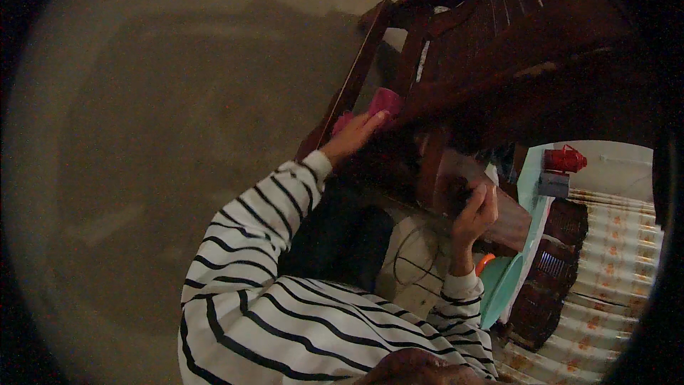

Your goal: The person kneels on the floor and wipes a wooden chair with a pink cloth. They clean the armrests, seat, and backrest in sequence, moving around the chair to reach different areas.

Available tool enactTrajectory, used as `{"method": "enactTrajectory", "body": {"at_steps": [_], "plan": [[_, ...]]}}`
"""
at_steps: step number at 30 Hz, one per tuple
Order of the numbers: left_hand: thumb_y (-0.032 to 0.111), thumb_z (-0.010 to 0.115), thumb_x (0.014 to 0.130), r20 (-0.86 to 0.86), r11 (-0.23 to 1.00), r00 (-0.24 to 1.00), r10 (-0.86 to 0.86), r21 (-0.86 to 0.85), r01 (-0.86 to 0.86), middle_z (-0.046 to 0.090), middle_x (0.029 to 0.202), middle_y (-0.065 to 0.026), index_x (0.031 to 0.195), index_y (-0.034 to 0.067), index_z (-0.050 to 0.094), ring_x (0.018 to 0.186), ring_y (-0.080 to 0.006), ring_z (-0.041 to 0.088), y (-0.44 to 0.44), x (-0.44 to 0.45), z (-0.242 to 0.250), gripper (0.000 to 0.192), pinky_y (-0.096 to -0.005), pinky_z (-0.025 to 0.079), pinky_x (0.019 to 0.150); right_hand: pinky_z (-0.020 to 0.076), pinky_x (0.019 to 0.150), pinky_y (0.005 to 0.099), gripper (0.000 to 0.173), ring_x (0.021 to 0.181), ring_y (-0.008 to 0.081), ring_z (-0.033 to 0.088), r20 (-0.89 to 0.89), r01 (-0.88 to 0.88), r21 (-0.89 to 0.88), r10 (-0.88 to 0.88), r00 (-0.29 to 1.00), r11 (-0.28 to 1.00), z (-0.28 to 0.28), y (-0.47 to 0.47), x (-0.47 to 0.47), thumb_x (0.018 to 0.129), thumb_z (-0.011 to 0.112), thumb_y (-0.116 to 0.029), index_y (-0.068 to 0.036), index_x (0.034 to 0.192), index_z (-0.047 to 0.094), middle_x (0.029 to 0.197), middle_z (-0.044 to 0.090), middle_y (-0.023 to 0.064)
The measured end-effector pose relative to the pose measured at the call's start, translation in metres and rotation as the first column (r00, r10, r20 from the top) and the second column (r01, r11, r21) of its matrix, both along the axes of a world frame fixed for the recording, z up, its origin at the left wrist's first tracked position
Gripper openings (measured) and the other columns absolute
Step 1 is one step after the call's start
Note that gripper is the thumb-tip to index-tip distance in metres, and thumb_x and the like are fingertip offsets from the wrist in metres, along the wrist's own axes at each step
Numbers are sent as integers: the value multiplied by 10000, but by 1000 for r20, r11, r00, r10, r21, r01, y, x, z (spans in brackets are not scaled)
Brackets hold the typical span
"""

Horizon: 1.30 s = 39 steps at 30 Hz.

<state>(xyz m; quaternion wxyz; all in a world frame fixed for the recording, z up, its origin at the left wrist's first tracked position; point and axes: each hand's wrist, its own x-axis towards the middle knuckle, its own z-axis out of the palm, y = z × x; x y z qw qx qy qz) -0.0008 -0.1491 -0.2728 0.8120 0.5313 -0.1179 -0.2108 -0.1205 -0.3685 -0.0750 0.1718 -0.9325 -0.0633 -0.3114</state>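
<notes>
A pink cloth (386, 100) is held in my left hand (357, 131), against the dark wooden frame of a piece of furniture, between an armrest-like rail (368, 48) and a slatted back (481, 16). More of the pink cloth shows at the left side of that hand. My right hand (476, 213) is raised at the right, its fingers bent near a brown wooden surface (505, 214); whether it touches the surface or holds anything small cannot be told. Both sleeves are white with black stripes. The picture is dim.
A teal basin (499, 283) with an orange thing (485, 263) is near my right wrist. A thin cable (401, 264) loops over the floor. Farther right are a red lantern-like object (564, 159), a grey box (554, 184), dark carved chairs (550, 262) and a patterned curtain (609, 267).
</notes>
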Motion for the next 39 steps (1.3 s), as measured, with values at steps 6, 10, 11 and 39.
{"method": "enactTrajectory", "body": {"at_steps": [6, 10, 11, 39], "plan": [[448, 520, 1090, 186, 990, 981, -57, -116, 79, 368, 1654, -49, 1659, 101, 207, 1491, -208, 373, -43, 79, -52, 736, -341, 311, 1214, 461, 692, 327, 281, 734, 194, 558, 15, -67, 76, 66, 998, 995, 5, 15, 5, 1072, 495, -128, 28, 881, 630, 813, 609, 103], [413, 512, 1099, 175, 981, 976, -127, -122, 149, 340, 1672, -42, 1669, 135, 190, 1518, -204, 335, -41, 56, -59, 710, -356, 282, 1235, 458, 686, 327, 276, 727, 204, 558, 12, -39, 25, 39, 999, 999, 0, -1, -3, 1071, 490, -119, 30, 883, 626, 811, 601, 110], [405, 504, 1103, 202, 977, 970, -137, -134, 166, 333, 1676, -43, 1666, 141, 214, 1521, -203, 330, -43, 55, -63, 686, -363, 280, 1236, 456, 683, 327, 275, 724, 206, 556, 18, -38, 14, 38, 999, 999, 1, -1, -4, 1071, 489, -118, 32, 884, 624, 810, 599, 109], [89, 521, 1033, 282, 724, 863, 419, 470, -505, 520, 1516, -167, 1524, 100, 500, 1362, -381, 511, -11, -34, -188, 491, -479, 382, 1163, 491, 696, 394, 243, 763, 301, 596, 2, -46, 40, 46, 999, 998, 6, 13, -6, 1059, 503, -109, 13, 891, 629, 830, 617, 148]]}}
